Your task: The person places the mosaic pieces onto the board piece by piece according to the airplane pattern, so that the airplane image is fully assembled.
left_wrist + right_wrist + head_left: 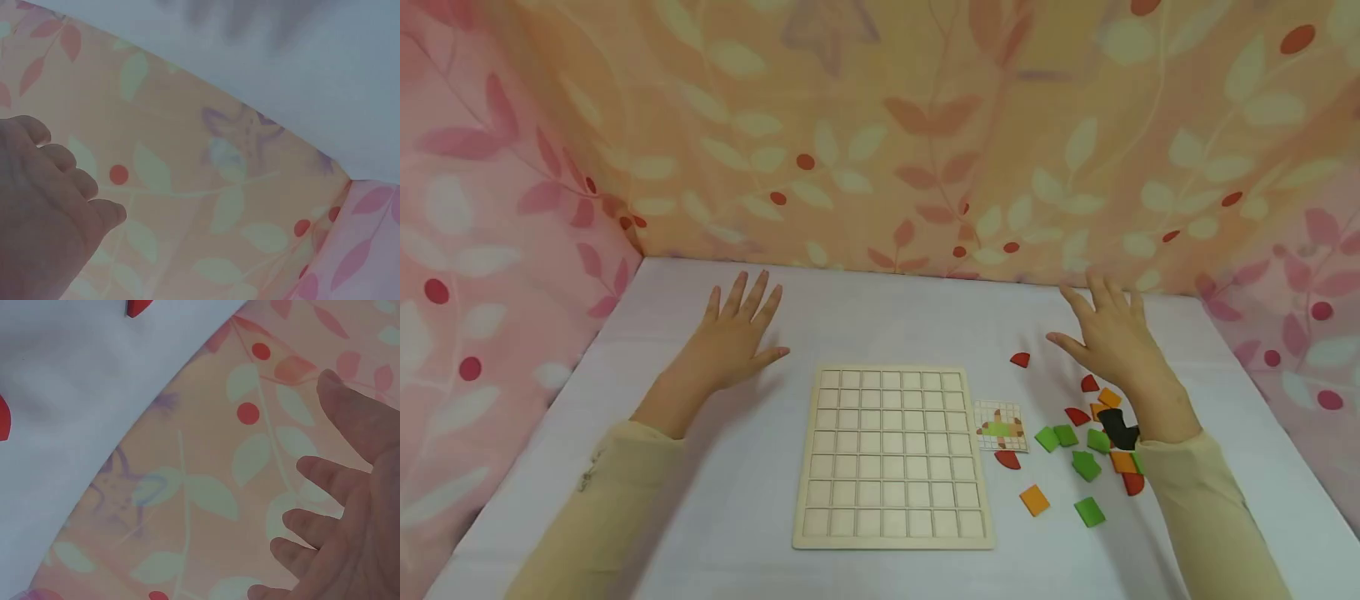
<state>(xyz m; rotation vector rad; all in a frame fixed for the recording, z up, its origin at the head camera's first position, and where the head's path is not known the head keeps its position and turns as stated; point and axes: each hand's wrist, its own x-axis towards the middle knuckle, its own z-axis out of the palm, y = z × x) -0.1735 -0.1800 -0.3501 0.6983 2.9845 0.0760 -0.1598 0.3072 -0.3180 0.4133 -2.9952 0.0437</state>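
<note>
My left hand (728,342) is spread out to the upper left of a pale wooden grid board (893,446), holding nothing. Up and to the right of the board, my right hand (1111,337) also has its fingers extended and holds nothing. In the left wrist view the left hand (50,200) shows at the left edge; in the right wrist view the right hand (344,525) has its fingers apart. A small pattern card (1001,427) lies against the board's right side. Near the right forearm are scattered green tiles (1089,512), orange tiles (1034,500) and red quarter-round pieces (1020,360).
A black piece (1118,428) lies among the loose tiles, partly behind the right wrist. White cloth (730,517) covers the table. Patterned orange fabric (865,108) stands along the back, and pink fabric (467,250) stands at both sides.
</note>
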